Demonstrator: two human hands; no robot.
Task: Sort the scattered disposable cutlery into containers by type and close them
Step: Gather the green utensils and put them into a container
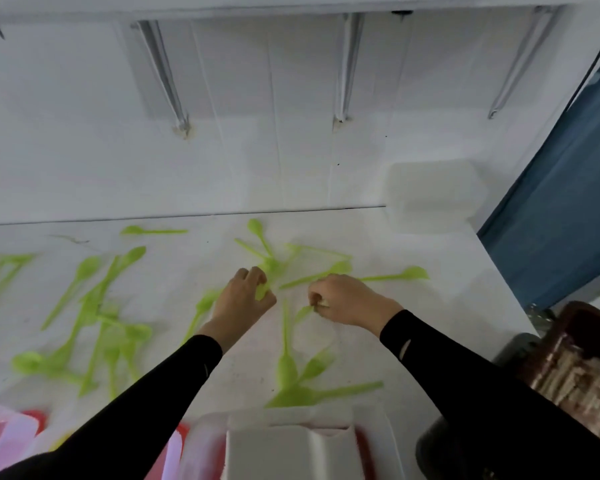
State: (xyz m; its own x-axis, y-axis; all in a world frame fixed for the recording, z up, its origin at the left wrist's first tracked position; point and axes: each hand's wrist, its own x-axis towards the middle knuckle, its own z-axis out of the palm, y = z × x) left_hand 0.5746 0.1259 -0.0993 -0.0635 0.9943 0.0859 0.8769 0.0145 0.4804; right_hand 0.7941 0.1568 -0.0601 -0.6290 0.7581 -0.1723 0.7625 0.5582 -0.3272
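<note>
Far left, a fan of green cutlery (4, 268) runs off the edge of the picture on the white table (447, 306). Below it, at the near edge, sits a red container (0, 441) with a translucent lid. Next comes a tangled heap of spoons (108, 337), handles crossing, too blurred to sort by type. Up by the wall lies a lone spoon (142, 231), on its own.

Now the middle, and here's the action. The left hand (245, 299), in a black sleeve, is over the table with fingers curled, pinching a green piece (263, 292) at the lower edge of the central pile (274, 263). Fork or spoon? Can't tell through the blur. Just beside it, not touching, is the right hand (349, 299), knuckles up. Its fingertips are pinched on the end of a second green piece (303, 312), which lies low over the table.

Nearer the person, a loose cluster (291, 386) of cutlery lies just beyond a white foam container (291, 452) at the bottom edge.

On to the right, a long-handled piece (407, 273) points away from the pile. In the back corner, against the wall, stands a white foam box (433, 195) that looks closed. Beyond the table's edge hangs a blue curtain (561, 209).
</note>
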